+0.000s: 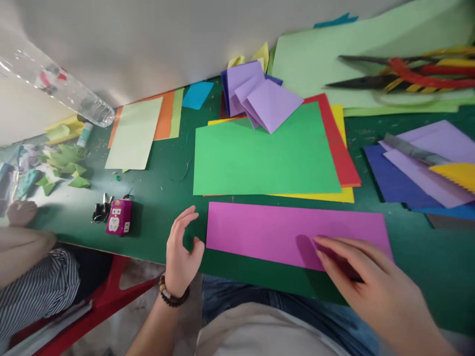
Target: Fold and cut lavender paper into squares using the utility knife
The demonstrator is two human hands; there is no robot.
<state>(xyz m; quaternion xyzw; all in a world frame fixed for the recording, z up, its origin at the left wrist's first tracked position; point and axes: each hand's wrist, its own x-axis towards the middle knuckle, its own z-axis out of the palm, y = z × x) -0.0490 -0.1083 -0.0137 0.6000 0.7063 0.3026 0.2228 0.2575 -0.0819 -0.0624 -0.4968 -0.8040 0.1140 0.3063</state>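
A long magenta paper strip [256, 230] lies flat along the front of the green table. My left hand [182, 249], with a dark beaded bracelet at the wrist, is just off the strip's left end; its fingers curve with a gap to the thumb, and nothing is in it. Over the right half of the strip is my right hand [365, 284], fingertips pointing left and casting a shadow on the paper. Its thumb and forefinger tips are close but a little apart, with nothing visible between them. Behind the strip lies a green sheet [267, 158] over red [337, 148] and yellow paper.
Folded lilac papers [272, 104] rest on the green sheet's back edge. Pliers [389, 79] lie on pale green sheets at back right. A yellow-handled tool [454, 173] sits on purple papers. A pink box [119, 217] and a bottle [67, 89] are left, near another person's hand [22, 212].
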